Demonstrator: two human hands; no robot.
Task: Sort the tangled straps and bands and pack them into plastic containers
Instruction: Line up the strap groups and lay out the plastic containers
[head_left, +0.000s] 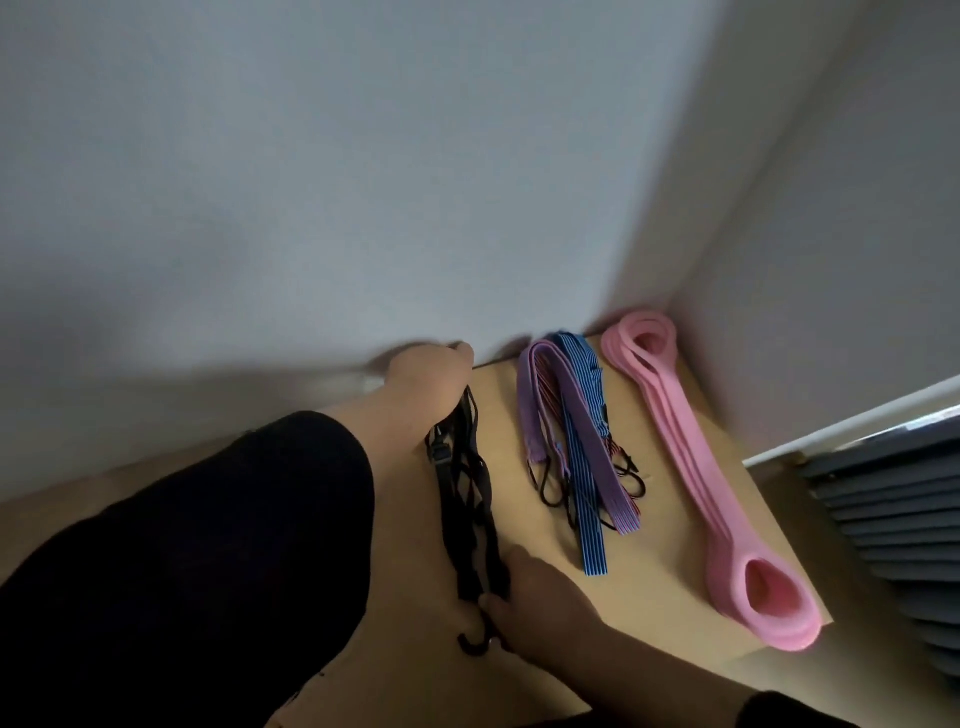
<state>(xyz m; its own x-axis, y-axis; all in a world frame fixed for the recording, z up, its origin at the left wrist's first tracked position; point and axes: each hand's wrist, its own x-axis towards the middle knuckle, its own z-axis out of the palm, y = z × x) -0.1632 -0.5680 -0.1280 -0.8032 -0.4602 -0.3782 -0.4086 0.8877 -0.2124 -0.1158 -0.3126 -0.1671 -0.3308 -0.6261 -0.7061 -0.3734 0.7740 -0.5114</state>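
A bundle of black straps (467, 499) with a buckle and hooks lies stretched along the wooden table (670, 597). My left hand (434, 374) grips its far end near the wall. My right hand (535, 597) pinches its near end, just above a black hook (475, 644). To the right lies a bundle of purple, blue and red-striped bands (571, 441) with black hooks. Further right, several pink loop bands (696, 467) lie stacked and stretched out. No plastic container shows in this view.
Pale walls meet in a corner right behind the table's far edge. The table's right edge drops off beside a white rail (852, 421) and grey slatted panels (893, 499). A dark sleeve covers my left forearm.
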